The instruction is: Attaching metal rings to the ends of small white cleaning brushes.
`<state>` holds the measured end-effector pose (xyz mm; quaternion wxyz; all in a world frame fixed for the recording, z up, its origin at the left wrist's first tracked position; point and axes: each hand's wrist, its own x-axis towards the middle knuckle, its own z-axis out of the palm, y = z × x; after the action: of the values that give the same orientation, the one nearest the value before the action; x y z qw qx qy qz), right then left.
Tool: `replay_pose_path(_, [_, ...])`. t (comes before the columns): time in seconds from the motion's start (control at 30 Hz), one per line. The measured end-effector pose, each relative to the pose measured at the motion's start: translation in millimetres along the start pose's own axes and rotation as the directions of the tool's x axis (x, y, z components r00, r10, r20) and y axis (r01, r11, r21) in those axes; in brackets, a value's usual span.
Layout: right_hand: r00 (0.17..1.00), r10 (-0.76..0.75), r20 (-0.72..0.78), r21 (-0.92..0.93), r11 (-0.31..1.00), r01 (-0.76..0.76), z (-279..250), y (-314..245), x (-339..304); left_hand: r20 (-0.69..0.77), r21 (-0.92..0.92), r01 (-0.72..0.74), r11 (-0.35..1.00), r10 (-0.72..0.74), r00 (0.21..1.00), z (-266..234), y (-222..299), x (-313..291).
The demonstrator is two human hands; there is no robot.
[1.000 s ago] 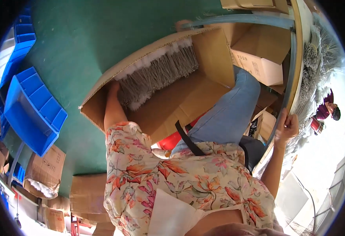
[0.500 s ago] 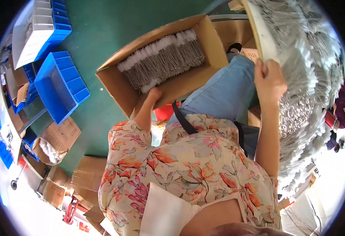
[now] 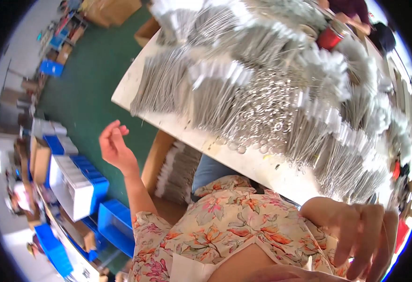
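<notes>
My left hand is raised over the green floor beside the table's corner. Its fingers are slightly bent and apart, with nothing in them. Close to the camera at the lower right hangs my right hand, its fingers loosely bent and spread, holding nothing that I can see. Heaps of thin wire brushes with white bristle ends lie in bundles across the white table. Shiny loop ends crowd together in the middle. Below the table edge, a cardboard box holds rows of similar brushes.
Blue bins and a white bin stand at the left. A red container sits on the far part of the table, near another person's arm. More cardboard boxes lie on the floor at the back.
The view has swung toward the table. My left hand has come out of the box and risen. My right hand has left the table's edge and moved up close to the camera.
</notes>
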<state>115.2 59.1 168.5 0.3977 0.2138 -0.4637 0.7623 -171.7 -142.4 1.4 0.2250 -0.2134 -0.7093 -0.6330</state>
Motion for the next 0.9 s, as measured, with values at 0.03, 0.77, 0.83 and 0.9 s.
replay_pose_path(0.03, [0.997,-0.045,-0.063,0.045,0.998,0.048,-1,-19,0,0.033,-0.027,-0.033,0.999,0.034,0.999,25,27,22])
replay_pose_path(0.77, [0.755,0.065,-0.652,-0.482,0.733,-0.479,-183,-85,-135,0.688,0.656,-0.639,0.402,0.029,0.725,393,-36,140])
replay_pose_path(0.83, [0.773,0.197,-0.603,-0.518,0.64,-0.567,-192,-82,-113,0.669,0.666,-0.642,0.38,0.075,0.739,390,-29,133])
replay_pose_path(0.9, [0.793,0.281,-0.541,-0.679,0.411,-0.609,-200,-79,-81,0.662,0.671,-0.639,0.377,0.084,0.745,387,-32,131])
